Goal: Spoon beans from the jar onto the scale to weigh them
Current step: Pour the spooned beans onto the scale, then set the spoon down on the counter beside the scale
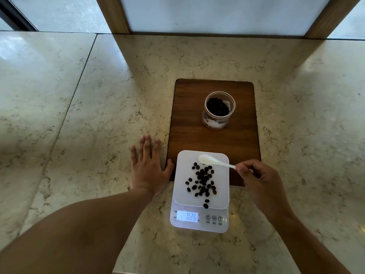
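A white digital scale (pixel 181 186) sits near the counter's front, its lit display showing 0.26. Several dark beans (pixel 203 180) lie scattered on its platform. My right hand (pixel 258 180) pinches the handle of a white spoon (pixel 209 160), whose empty bowl hovers over the platform's far edge. An open clear jar (pixel 218 109) with dark beans inside stands farther back on a wooden board (pixel 189 119). My left hand (pixel 148 165) rests flat on the counter, fingers spread, just left of the scale and board.
The marble counter (pixel 98 107) stretches wide to both sides. A wood-framed window panel (pixel 217 14) stands along the back edge behind the board.
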Motion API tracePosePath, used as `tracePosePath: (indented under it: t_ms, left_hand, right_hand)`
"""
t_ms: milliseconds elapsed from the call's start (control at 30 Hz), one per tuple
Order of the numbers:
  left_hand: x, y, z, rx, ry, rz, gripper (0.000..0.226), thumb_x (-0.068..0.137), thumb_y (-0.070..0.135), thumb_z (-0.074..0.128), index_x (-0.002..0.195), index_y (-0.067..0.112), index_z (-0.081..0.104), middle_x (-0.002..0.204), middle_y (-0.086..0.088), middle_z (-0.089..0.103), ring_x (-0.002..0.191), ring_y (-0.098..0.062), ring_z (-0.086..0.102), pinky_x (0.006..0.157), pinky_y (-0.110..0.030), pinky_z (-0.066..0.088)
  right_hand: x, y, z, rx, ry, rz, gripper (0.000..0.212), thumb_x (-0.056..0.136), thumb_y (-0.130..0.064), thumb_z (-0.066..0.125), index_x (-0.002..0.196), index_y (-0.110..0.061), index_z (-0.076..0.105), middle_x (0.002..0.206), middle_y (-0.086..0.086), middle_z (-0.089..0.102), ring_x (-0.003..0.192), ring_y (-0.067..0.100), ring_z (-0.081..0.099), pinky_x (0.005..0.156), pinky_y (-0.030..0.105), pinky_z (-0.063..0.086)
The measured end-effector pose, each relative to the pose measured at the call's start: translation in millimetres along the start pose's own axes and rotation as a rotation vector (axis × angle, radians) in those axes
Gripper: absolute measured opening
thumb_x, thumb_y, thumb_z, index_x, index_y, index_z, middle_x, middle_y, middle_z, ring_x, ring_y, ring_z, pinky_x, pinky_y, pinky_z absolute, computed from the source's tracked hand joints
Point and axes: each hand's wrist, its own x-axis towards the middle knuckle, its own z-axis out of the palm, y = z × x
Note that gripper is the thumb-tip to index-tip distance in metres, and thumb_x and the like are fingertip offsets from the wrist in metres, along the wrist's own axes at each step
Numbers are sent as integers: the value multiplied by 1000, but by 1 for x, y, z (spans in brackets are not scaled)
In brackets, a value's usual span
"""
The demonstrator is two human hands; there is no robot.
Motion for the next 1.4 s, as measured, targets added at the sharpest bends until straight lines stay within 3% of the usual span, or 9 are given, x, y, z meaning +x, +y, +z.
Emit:
tracePosePath:
  t_ms: [100, 267, 367, 467, 533, 733, 1033, 1400]
  left_hand:
    - [0, 0, 0, -1, -1, -3, 82, 90, 59, 27, 157, 15, 11, 167, -14, 3, 152, -21, -15, 122, -52, -6]
    - [0, 1, -1, 6, -5, -3, 83, 89, 60, 24, 157, 15, 11, 167, -14, 2, 152, -22, -15, 122, -52, -6]
    - [0, 2, -3, 5, -13, -3, 83, 89, 61, 23, 157, 15, 10, 167, -14, 2, 152, -23, -14, 122, -51, -7]
    - [0, 3, -5, 3, -16, -4, 83, 89, 60, 23, 157, 15, 11, 167, -14, 2, 152, -23, -13, 122, -50, -8]
    - [-1, 4, -6, -7, -15, -7, 82, 89, 59, 25, 157, 15, 13, 167, -14, 3, 152, -23, -12, 122, -50, -8]
    - [-1, 3, -5, -14, -5, -6, 82, 88, 59, 26, 157, 15, 14, 167, -14, 5, 152, -23, -11, 122, -51, -6]
    - [0, 3, -3, -3, -8, -5, 83, 89, 60, 26, 157, 16, 12, 167, -14, 4, 152, -23, -12, 122, -51, -6]
    - [3, 0, 1, 2, 1, 1, 83, 89, 60, 28, 156, 14, 13, 166, -18, 7, 153, -26, -8, 122, -52, -5]
  right_hand:
    - [-10, 6, 4, 209, -1, 182, 23, 99, -24, 53, 82, -16, 66, 54, -6, 48, 53, 17, 42, 48, 30, 34]
    - [-33, 15, 17, 413, 2, 389, 27, 104, -28, 43, 94, -12, 62, 52, -10, 41, 48, 8, 37, 42, 18, 35]
    - [-43, 21, 22, 491, 42, 445, 24, 104, -27, 41, 97, -12, 59, 55, -6, 44, 48, 9, 39, 42, 18, 37]
    - [-48, 29, 23, 361, 107, 431, 21, 104, -28, 43, 96, -18, 59, 63, -2, 56, 56, 13, 51, 51, 25, 45]
    - [-49, 35, 21, 219, 181, 409, 18, 102, -29, 48, 91, -23, 61, 68, 1, 58, 60, 16, 50, 54, 30, 42]
    - [-49, 46, 18, 72, 339, 327, 13, 94, -22, 63, 83, -26, 68, 78, -5, 68, 73, 15, 61, 60, 28, 44]
    - [-54, 46, 20, -177, 299, 210, 9, 89, -18, 71, 93, -22, 79, 81, -6, 75, 76, 7, 67, 68, 19, 47]
    - [-49, 49, 23, -320, 271, 172, 6, 86, -23, 74, 91, -25, 75, 75, -17, 68, 67, 0, 63, 62, 14, 44]
